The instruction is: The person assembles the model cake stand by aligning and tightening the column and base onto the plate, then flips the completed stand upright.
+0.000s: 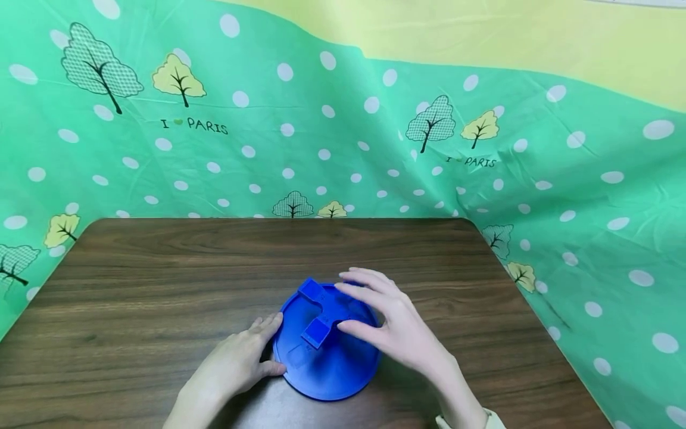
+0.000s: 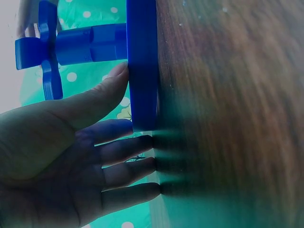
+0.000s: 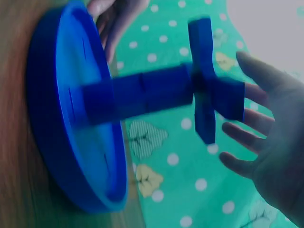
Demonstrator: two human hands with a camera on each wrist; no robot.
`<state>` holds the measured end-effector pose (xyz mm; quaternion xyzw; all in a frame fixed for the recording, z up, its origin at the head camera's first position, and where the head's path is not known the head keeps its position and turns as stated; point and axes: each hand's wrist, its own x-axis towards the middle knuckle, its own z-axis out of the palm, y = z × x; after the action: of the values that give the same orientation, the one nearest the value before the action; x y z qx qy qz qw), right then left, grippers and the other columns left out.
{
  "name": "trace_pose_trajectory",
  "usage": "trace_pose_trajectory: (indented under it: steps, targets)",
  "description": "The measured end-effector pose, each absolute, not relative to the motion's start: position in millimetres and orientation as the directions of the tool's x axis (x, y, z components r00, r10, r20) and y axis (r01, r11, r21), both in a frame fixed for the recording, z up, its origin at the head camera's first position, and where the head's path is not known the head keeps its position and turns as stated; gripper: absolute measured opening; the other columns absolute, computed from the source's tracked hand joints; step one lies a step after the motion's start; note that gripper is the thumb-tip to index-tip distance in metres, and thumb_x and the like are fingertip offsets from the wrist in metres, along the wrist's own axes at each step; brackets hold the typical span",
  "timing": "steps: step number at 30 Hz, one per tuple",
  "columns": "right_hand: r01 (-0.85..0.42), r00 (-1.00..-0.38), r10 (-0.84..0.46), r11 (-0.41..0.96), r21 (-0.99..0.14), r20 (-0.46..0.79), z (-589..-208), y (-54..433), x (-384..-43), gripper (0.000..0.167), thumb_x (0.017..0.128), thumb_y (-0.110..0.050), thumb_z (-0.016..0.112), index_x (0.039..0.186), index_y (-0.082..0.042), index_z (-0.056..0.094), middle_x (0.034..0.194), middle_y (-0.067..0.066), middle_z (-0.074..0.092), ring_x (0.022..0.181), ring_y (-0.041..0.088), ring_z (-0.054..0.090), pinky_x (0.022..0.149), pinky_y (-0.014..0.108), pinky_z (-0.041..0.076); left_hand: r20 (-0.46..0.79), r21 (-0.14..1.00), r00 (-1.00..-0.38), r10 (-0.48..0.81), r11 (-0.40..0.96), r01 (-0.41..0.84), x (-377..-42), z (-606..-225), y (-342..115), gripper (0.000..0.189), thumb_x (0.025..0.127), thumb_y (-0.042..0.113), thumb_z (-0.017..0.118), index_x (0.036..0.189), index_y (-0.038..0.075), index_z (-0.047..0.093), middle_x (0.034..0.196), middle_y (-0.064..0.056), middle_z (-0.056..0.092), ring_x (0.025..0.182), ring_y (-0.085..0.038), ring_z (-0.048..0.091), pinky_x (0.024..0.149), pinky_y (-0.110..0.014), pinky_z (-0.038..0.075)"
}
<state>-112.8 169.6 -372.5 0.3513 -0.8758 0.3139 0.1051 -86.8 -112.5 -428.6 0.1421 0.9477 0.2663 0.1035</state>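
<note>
A blue stand sits upright on the wooden table. It has a round, rimmed base (image 1: 343, 378), a thick post (image 3: 142, 90) and a three-armed top piece (image 1: 329, 308). My left hand (image 1: 241, 357) rests against the left side of the base. In the left wrist view its thumb (image 2: 116, 76) lies at the rim, while the straight fingers reach down beside the base to the tabletop. Beside the top piece, on the right, my right hand (image 1: 399, 319) hovers with spread, slightly bent fingers. The right wrist view shows its fingers (image 3: 242, 137) around one arm's end, not closed on it.
The dark wood-grain table (image 1: 161, 280) extends to both sides of the stand and behind it. Green cloth (image 1: 257, 131) with white dots and printed trees hangs behind the table and along its right side.
</note>
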Motion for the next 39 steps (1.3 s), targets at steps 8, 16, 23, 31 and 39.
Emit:
trace_pose_trajectory:
  steps: [8,16,23,31,39]
  targets:
    - [-0.535,-0.825,-0.529,0.619,-0.575,0.199,-379,185,-122,0.062,0.093,-0.045,0.074,0.15,-0.034,0.053,0.161,-0.012,0.045,0.153,0.016,0.04,0.116,0.058,0.045,-0.133,0.536,-0.936,0.325,0.818,0.209,-88,-429,-114,0.089,0.079,0.042,0.085,0.152,0.006,0.049,0.157,-0.017,0.051,0.144,-0.043,0.049,0.113,-0.066,0.043]
    - [-0.543,-0.828,-0.518,0.645,-0.538,0.214,-376,189,-120,0.055,0.09,-0.044,0.077,0.142,-0.032,0.062,0.15,-0.013,0.049,0.141,0.014,0.051,0.109,0.047,0.053,-0.143,0.543,-0.934,0.327,0.815,0.202,-89,-428,-114,0.089,0.08,0.041,0.086,0.153,0.006,0.049,0.158,-0.017,0.05,0.145,-0.043,0.048,0.114,-0.066,0.041]
    - [-0.502,-0.853,-0.489,0.676,-0.54,0.181,-371,190,-119,0.05,0.088,-0.046,0.08,0.135,-0.035,0.066,0.132,-0.022,0.051,0.125,0.003,0.053,0.1,0.033,0.057,-0.153,0.544,-0.934,0.324,0.816,0.194,-90,-426,-114,0.088,0.08,0.042,0.085,0.153,0.007,0.049,0.158,-0.017,0.05,0.146,-0.043,0.047,0.114,-0.066,0.041]
    - [-0.491,-0.862,-0.477,0.702,-0.516,0.172,-369,190,-117,0.044,0.086,-0.054,0.079,0.126,-0.042,0.068,0.119,-0.025,0.053,0.113,-0.001,0.055,0.09,0.027,0.058,-0.144,0.54,-0.936,0.322,0.818,0.198,-89,-427,-114,0.088,0.08,0.042,0.085,0.152,0.007,0.05,0.156,-0.017,0.051,0.145,-0.043,0.048,0.114,-0.065,0.042]
    - [-0.559,-0.815,-0.531,0.615,-0.557,0.231,-367,190,-118,0.03,0.09,-0.045,0.078,0.117,-0.031,0.073,0.102,-0.022,0.065,0.092,-0.001,0.06,0.075,0.02,0.056,-0.135,0.539,-0.936,0.324,0.817,0.205,-89,-427,-114,0.088,0.08,0.041,0.086,0.152,0.006,0.05,0.156,-0.017,0.051,0.145,-0.042,0.049,0.114,-0.065,0.042]
